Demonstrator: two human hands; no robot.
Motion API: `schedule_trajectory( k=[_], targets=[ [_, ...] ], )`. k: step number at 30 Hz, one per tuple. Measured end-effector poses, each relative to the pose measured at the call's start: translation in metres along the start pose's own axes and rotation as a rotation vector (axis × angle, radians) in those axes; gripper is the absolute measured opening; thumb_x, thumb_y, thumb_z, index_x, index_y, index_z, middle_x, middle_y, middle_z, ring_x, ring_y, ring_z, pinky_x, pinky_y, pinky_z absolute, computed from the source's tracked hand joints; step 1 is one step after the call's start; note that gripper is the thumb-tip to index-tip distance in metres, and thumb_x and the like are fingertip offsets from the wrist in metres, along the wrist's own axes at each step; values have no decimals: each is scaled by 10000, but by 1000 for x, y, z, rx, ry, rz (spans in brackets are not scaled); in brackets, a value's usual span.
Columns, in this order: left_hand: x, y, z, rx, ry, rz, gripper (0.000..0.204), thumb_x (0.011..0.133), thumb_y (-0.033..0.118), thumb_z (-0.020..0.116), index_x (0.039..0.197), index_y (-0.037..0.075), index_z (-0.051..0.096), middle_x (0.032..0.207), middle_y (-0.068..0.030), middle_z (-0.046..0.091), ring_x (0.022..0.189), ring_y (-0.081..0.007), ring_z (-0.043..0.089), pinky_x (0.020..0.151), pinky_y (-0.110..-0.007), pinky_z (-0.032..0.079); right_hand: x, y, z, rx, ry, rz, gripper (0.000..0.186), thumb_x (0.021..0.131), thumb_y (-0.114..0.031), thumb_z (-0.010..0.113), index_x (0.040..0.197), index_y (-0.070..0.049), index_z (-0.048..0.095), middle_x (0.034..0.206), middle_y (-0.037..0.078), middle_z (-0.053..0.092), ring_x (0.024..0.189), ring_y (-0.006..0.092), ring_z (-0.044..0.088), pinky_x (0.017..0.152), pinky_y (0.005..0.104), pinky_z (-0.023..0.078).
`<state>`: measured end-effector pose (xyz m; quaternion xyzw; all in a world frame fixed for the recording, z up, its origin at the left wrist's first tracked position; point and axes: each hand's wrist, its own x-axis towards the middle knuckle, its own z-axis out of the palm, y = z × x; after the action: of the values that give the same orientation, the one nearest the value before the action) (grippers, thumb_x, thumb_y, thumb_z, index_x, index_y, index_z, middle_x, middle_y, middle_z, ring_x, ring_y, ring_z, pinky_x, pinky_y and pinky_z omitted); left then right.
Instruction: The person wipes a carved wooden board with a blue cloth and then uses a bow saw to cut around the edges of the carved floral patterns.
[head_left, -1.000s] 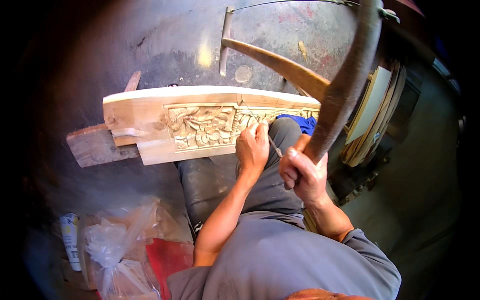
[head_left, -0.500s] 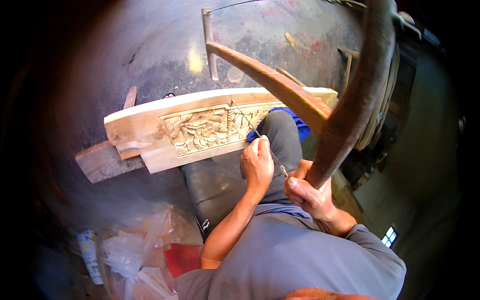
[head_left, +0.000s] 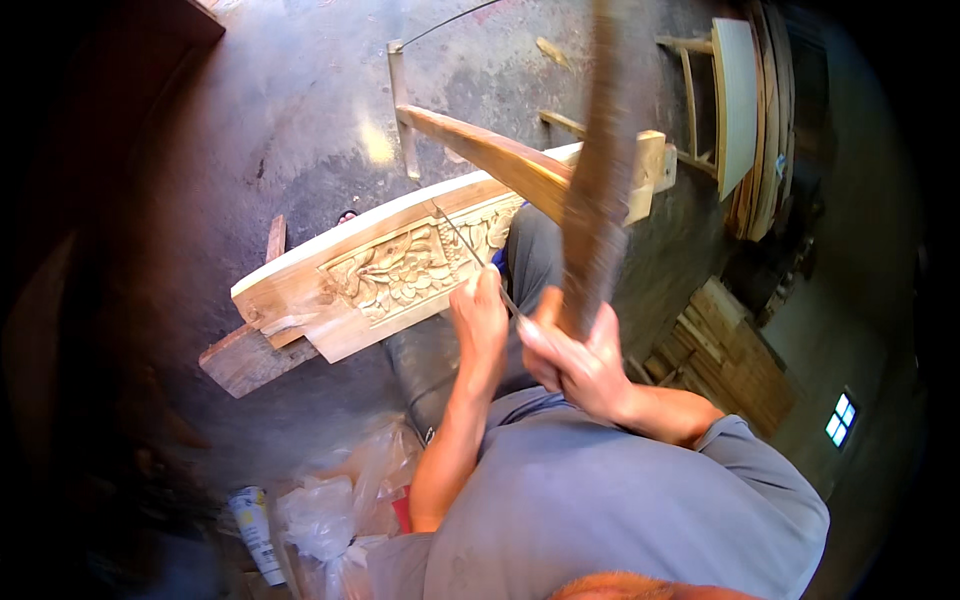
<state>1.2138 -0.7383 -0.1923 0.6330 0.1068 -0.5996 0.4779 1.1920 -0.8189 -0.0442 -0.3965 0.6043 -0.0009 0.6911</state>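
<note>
A pale board [head_left: 280,298] with carved flowers and leaves [head_left: 395,270] lies tilted across my knees, over a blue cloth partly hidden by my leg. A large wooden frame saw [head_left: 485,150] rises above it, its upright arm blurred. The saw's thin blade [head_left: 460,238] slants from the carved board toward me. My left hand [head_left: 480,320] is closed on that blade near the board's lower edge. My right hand [head_left: 575,355] grips the lower end of the saw's arm, beside the blade's near end.
Rough plank [head_left: 240,365] under the board's left end; curved boards [head_left: 740,110] stacked at upper right and planks [head_left: 730,350] below them. At lower left, plastic bags [head_left: 320,520] and a white tube [head_left: 255,530] lie on the grey floor [head_left: 220,150].
My right hand and the saw have shifted leftward and slightly up in view. The board now appears more slanted, its right end higher, and more of the surroundings at right shows as the view has turned.
</note>
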Motion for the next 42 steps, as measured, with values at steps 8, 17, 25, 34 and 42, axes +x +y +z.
schedule_trajectory(
  k=[8, 17, 25, 34, 42],
  targets=[
    [21, -19, -18, 110, -26, 106, 342, 992, 136, 470, 708, -54, 494, 605, -200, 478, 552, -250, 389, 563, -462, 355, 10, 21, 18, 244, 99, -49, 224, 1059, -117, 571, 867, -56, 472, 564, 20, 437, 446, 105, 387, 410, 278, 298],
    [-32, 12, 5, -184, -24, -40, 346, 1003, 169, 513, 689, 32, 460, 607, -23, 400, 588, -111, 372, 533, -369, 310, -24, -15, 4, 89, -46, -72, 230, 1030, -64, 610, 838, -62, 483, 571, 22, 479, 447, 82, 404, 421, 266, 309],
    [20, -34, -10, 4, 45, 232, 385, 1017, 177, 496, 664, 25, 464, 606, -24, 421, 591, -122, 362, 541, -395, 312, 30, 2, 28, -145, -59, -34, 314, 991, -166, 724, 763, -77, 528, 601, 9, 550, 473, 78, 466, 434, 268, 338],
    [2, -8, 6, -127, 46, 145, 407, 1033, 198, 510, 668, 19, 491, 563, -40, 433, 539, -132, 386, 517, -385, 318, 12, -13, 10, -252, -47, -50, 290, 988, -152, 701, 775, -63, 525, 541, 36, 517, 433, 88, 461, 398, 265, 334],
    [-10, -15, 6, -235, 31, -39, 443, 1079, 254, 513, 690, 42, 489, 608, -23, 439, 586, -125, 388, 531, -390, 326, -1, -12, 9, -303, -87, -32, 305, 947, -162, 748, 799, -53, 505, 566, 39, 516, 443, 100, 459, 402, 264, 332]
  ],
)
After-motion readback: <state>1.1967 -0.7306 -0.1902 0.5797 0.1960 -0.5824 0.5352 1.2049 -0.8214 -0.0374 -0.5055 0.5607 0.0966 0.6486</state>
